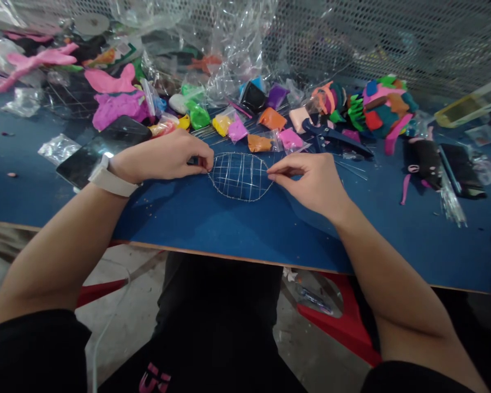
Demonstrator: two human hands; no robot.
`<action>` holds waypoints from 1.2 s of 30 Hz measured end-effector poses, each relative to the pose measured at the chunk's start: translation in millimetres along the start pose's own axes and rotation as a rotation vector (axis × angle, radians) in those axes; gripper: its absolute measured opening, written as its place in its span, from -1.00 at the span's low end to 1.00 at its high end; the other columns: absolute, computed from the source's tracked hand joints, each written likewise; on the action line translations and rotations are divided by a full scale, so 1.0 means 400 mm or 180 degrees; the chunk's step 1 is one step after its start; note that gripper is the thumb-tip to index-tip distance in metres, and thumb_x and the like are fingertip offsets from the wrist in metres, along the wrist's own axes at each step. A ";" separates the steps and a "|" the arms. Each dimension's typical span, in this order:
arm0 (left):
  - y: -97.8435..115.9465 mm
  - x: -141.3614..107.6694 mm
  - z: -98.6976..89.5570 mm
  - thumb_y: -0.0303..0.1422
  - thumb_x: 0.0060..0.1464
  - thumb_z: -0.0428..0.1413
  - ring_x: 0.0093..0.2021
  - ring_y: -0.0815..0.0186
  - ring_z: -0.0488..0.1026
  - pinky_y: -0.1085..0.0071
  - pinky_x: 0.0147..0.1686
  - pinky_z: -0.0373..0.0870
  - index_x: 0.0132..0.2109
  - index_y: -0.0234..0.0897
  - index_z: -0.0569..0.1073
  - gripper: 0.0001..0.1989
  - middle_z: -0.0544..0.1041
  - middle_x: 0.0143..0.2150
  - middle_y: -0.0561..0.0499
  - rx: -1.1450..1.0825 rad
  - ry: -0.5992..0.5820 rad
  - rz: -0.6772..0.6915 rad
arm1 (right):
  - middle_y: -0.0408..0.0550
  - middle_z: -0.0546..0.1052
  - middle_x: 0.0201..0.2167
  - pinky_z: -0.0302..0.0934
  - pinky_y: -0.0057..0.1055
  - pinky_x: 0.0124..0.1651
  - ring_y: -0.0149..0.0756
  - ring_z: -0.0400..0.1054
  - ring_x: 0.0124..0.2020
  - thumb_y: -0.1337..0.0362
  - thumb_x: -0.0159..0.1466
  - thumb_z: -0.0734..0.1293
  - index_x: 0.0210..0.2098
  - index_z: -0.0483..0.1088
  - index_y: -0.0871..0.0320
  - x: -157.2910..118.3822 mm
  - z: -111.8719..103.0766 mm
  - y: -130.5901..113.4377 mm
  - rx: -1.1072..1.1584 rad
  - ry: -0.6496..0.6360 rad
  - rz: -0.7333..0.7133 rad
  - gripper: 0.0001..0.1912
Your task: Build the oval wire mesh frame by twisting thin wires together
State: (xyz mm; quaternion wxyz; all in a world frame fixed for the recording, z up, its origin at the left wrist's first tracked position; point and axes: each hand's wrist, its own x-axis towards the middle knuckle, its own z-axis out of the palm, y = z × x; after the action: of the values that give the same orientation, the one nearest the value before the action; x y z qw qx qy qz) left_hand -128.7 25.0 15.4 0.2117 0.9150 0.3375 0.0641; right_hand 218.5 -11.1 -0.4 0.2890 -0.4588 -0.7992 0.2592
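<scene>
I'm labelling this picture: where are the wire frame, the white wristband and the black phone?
Wire frame (239, 177), head view: a middle wire.
White wristband (113, 182), head view: the strap.
Black phone (90, 153), head view: its glossy face.

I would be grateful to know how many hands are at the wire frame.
2: the left hand pinches the left end of the wire frame, and the right hand pinches its right end. None seems hidden there.

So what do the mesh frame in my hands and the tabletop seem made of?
The mesh frame looks like bare metal wire, silvery, from its thin, glinting strands. The tabletop may be painted or laminated board, smooth and fairly matte, with a brown edge.
</scene>
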 end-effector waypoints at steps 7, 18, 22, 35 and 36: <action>0.002 0.000 -0.001 -0.13 0.44 0.06 -0.11 0.27 0.65 0.30 0.12 0.54 -0.09 -0.17 0.69 -0.66 0.74 -0.09 0.02 0.0089 0.0001 0.0019 | -0.04 0.76 -0.28 0.64 -0.09 -0.09 -0.11 0.68 -0.26 0.24 0.30 0.58 -0.29 0.75 0.03 0.002 0.009 0.011 0.0223 0.0215 0.0071 -0.95; 0.000 -0.001 0.002 -0.17 0.42 0.10 -0.15 0.29 0.65 0.33 0.06 0.54 -0.09 -0.15 0.70 -0.70 0.74 -0.13 0.03 0.0094 0.0096 0.0114 | -0.07 0.79 -0.24 0.65 -0.04 -0.03 -0.07 0.70 -0.21 0.27 0.35 0.56 -0.25 0.78 -0.02 0.000 0.009 -0.001 -0.0020 0.0197 -0.0042 -0.93; 0.003 -0.001 0.001 -0.15 0.43 0.08 -0.13 0.29 0.65 0.32 0.11 0.54 -0.08 -0.15 0.69 -0.69 0.74 -0.11 0.04 0.0122 0.0048 0.0045 | -0.08 0.79 -0.25 0.67 -0.03 0.01 -0.06 0.71 -0.21 0.28 0.31 0.59 -0.26 0.77 -0.02 0.002 0.009 0.000 0.0165 0.0183 0.0114 -0.95; 0.011 -0.001 -0.004 -0.14 0.45 0.05 -0.04 0.20 0.66 0.18 0.27 0.51 -0.01 -0.15 0.70 -0.65 0.74 -0.07 0.01 0.0152 -0.0112 -0.0097 | -0.09 0.80 -0.26 0.68 0.04 0.03 0.00 0.73 -0.20 0.21 0.27 0.64 -0.31 0.77 -0.07 0.000 0.019 0.001 0.0552 0.0247 0.0414 -0.97; 0.013 -0.001 -0.004 -0.13 0.45 0.05 -0.04 0.20 0.65 0.18 0.26 0.51 -0.01 -0.16 0.70 -0.64 0.73 -0.07 0.00 0.0159 -0.0118 -0.0111 | -0.10 0.80 -0.26 0.67 0.03 0.03 0.00 0.72 -0.20 0.24 0.27 0.64 -0.31 0.77 -0.08 0.001 0.019 0.000 0.0522 0.0263 0.0407 -0.95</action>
State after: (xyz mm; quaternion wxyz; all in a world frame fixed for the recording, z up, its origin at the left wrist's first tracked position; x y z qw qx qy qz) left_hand -126.4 21.9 19.2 0.1961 0.9150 0.3510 0.0350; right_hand 213.2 -11.9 -5.6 0.3412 -0.4940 -0.7318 0.3225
